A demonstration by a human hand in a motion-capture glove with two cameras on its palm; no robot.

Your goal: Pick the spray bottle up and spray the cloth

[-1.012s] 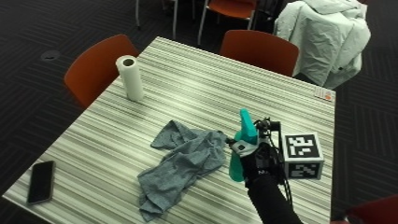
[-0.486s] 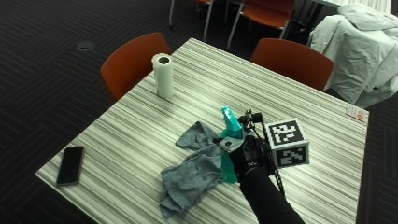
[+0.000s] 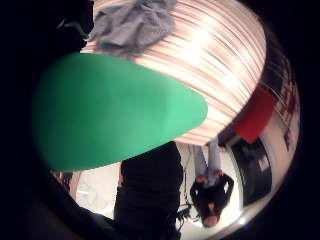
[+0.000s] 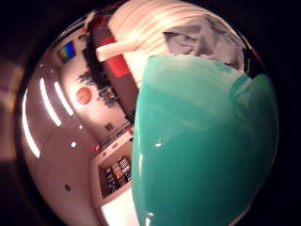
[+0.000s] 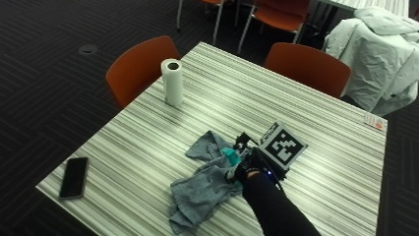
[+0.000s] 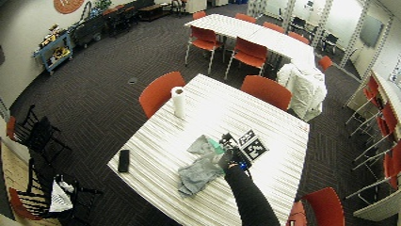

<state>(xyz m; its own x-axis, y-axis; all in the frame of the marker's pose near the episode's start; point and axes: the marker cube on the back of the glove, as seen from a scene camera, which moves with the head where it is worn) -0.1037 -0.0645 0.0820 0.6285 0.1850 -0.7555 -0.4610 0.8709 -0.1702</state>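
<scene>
A striped table [image 5: 196, 93] is seen from above in the outside view, with a crumpled grey cloth [image 5: 203, 189] lying on it toward the near edge. The gloved right hand [image 5: 245, 167] is held just over the upper part of the cloth, at the end of a black sleeve reaching in from the near side. A teal spray bottle [image 5: 229, 156] is gripped in it – the fingers are curled round the bottle's body, and the bottle's top shows beyond the hand, over the cloth's far corner (whether its nozzle touches the fabric cannot be told). In the thumb side palm view the bottle [image 4: 202, 146] is shown filling most of the picture, close against the palm, with the cloth [image 4: 202, 40] on the table behind it; in the little finger side palm view a rounded green part of the bottle [image 3: 110, 112] is seen against the striped surface, the cloth [image 3: 130, 25] beyond.

Elsewhere on the table – a white paper towel roll [image 5: 173, 82] stands upright near the far left edge, and a black phone [image 5: 73, 177] lies flat near the left corner, well apart from the cloth. Orange chairs [image 5: 140, 66] are set at the table's far sides, and a pale jacket [image 5: 376, 54] is draped over a chair behind
</scene>
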